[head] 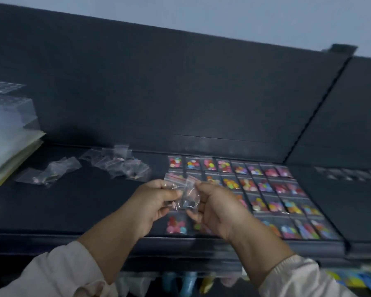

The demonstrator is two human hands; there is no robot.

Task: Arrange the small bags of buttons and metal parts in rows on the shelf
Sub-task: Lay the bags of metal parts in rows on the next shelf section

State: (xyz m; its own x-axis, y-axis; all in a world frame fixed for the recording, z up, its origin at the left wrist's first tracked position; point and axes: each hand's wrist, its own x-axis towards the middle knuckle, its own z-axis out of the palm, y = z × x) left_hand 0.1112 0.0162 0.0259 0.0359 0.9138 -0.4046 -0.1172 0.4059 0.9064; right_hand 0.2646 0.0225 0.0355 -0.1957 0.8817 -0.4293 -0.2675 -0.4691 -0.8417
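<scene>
Two small clear bags (183, 195), red-zipped tops up, are pinched between left hand (156, 203) and right hand (215, 209) above the shelf (84, 200); the rows of button bags (263, 185) spread right and beyond, nearer the right hand.

No writing, label, brand, number or sign can be read anywhere in the view. The small clear plastic bags with red zip strips (185, 196) in the middle are blurred and show no legible print. Nothing can be made out on the rows of small clear bags of coloured buttons (263, 185) lying on the dark shelf (94, 200). The stack of pale yellow and white sheets (13, 151) at the left edge is too blurred to tell whether it bears any print.
</scene>
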